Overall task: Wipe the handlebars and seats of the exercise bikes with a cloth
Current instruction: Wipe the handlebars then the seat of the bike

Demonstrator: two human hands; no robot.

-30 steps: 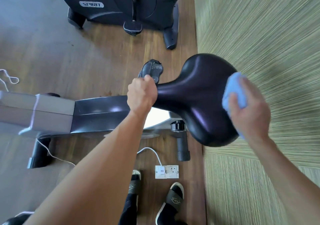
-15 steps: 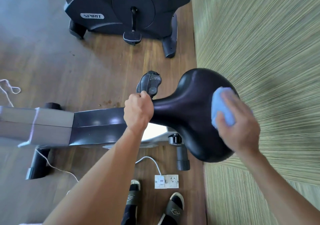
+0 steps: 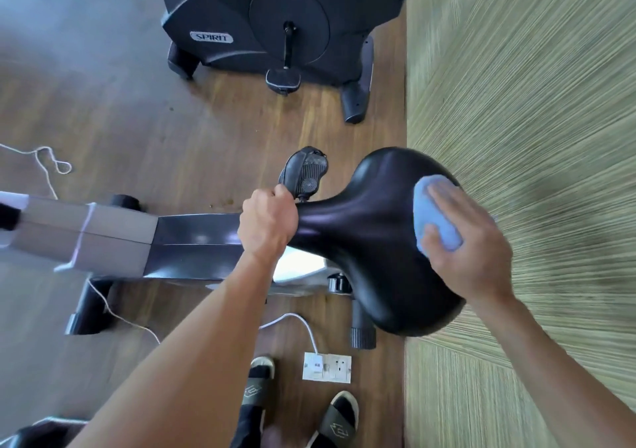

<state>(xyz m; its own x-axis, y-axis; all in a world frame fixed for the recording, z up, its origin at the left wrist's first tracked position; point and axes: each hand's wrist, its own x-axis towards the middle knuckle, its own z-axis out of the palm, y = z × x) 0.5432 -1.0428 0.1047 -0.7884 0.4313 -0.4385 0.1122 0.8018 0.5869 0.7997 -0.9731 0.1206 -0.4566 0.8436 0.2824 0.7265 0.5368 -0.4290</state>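
A glossy black bike seat [image 3: 371, 237] fills the middle of the head view, its narrow nose pointing left. My left hand [image 3: 268, 223] grips that nose in a fist. My right hand [image 3: 471, 244] holds a light blue cloth [image 3: 432, 213] and presses it on the wide rear part of the seat, near its right edge. The bike's frame [image 3: 192, 241] runs left from under the seat. The handlebars are out of view.
A second exercise bike [image 3: 275, 24] marked SPIRIT stands at the top. A green textured wall [image 3: 523, 103] runs close along the right. A white floor socket [image 3: 327, 366] with a cable lies by my sandalled feet [image 3: 337, 416]. White cord [image 3: 44, 162] trails at left.
My right hand has slid the cloth from the seat's right edge inward onto its top. The left hand kept its grip on the nose. The view shifted, the seat now lower in frame.
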